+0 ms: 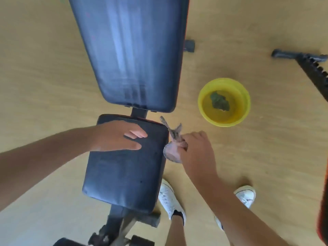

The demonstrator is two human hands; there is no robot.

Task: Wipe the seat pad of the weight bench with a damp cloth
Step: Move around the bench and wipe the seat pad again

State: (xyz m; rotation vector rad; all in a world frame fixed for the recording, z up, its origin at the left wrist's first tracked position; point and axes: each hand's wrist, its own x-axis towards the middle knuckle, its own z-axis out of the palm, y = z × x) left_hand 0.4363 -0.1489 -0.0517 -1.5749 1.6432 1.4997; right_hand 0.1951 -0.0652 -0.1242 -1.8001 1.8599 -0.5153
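The seat pad (124,171) is plain dark navy, near black. At twelve o'clock from it, the back pad (131,50) is the same dark blue, with pale streaks of sheen down its middle. The cloth (173,134), at the seat pad's two o'clock corner, is grey-white with a fine dark weave pattern. Further out at two o'clock, the bowl (245,102) is bright yellow and the rag (219,102) in it is dark green. The floor (44,68) is tan with faint wood grain. At five o'clock, the shoes (168,199) are white.

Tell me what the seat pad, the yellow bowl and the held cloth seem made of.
Seat pad: probably vinyl or faux leather over padding; dark, smooth, faintly shiny. Yellow bowl: likely plastic; translucent, glossy wall. Cloth: woven fabric, judging by its checked pattern and limp folds.
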